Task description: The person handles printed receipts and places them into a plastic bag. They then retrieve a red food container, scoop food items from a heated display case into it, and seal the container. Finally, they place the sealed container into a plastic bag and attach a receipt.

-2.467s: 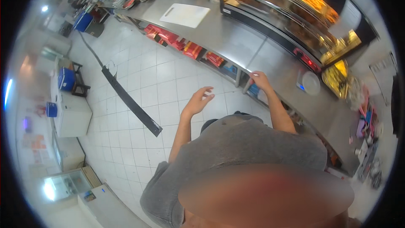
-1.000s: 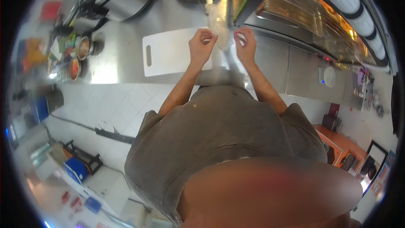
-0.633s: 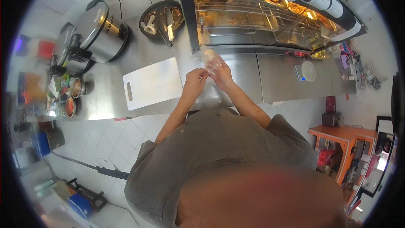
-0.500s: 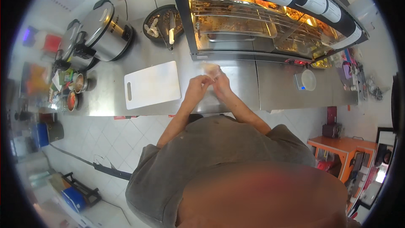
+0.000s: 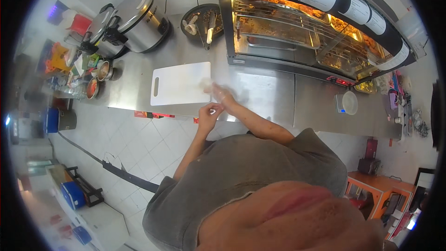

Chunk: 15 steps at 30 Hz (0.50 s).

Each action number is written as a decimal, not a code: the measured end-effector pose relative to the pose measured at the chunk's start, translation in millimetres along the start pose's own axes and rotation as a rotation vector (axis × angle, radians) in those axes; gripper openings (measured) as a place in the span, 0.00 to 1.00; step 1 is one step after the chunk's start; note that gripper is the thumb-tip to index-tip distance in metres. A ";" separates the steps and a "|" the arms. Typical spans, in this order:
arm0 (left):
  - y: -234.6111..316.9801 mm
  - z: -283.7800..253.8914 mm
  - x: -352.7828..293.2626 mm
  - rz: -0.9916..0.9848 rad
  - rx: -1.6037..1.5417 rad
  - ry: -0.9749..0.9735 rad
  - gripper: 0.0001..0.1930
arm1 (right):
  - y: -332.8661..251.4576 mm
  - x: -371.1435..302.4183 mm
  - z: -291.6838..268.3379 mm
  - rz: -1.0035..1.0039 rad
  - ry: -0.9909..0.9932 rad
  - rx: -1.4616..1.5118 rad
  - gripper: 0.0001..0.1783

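Note:
My right hand (image 5: 225,96) reaches over the right edge of a white cutting board (image 5: 179,86), apparently inside a thin clear plastic glove (image 5: 206,85). Motion blurs the glove's loose end and my right fingers, so their pose is unclear. Close below, at the counter's front edge, my left hand (image 5: 209,114) has thumb and fingers pinched together at the right wrist, where the glove's cuff seems to be. Both hands touch there. A handle slot shows at the board's left end.
Behind the board, a dark round pan (image 5: 201,24) holds a knife (image 5: 211,30) and tongs. Two steel cookers (image 5: 141,23) and small bowls (image 5: 93,87) stand left. A lit glass food warmer (image 5: 278,32) fills the back right. Farther right, a white bowl (image 5: 350,103) sits on a scale.
Both hands have moved left and nearer to me, from the bare steel to the board's right edge. My right hand now points leftward. The whole view has shifted, with counter items appearing farther right.

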State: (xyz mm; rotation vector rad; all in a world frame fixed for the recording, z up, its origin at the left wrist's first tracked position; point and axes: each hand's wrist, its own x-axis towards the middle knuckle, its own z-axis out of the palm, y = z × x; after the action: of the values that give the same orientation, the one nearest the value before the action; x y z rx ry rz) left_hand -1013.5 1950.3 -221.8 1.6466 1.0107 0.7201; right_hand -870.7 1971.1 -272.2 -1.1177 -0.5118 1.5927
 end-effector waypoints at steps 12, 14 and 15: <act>-74.4 -231.6 -84.3 -0.079 -0.193 0.121 0.06 | 101.1 91.4 254.7 -0.131 -0.226 -0.240 0.30; -80.3 -278.9 -90.0 -0.118 -0.123 -0.020 0.06 | 113.6 105.2 295.4 -0.190 -0.271 -0.284 0.31; -81.7 -296.8 -89.2 -0.115 -0.147 -0.048 0.06 | 119.1 110.8 310.7 -0.227 -0.295 -0.328 0.31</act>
State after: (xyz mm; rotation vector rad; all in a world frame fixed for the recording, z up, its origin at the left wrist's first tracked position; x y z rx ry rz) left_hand -1327.1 2015.4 -211.2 1.4606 0.9863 0.6593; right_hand -1197.0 2099.7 -265.1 -1.0217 -1.0891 1.5129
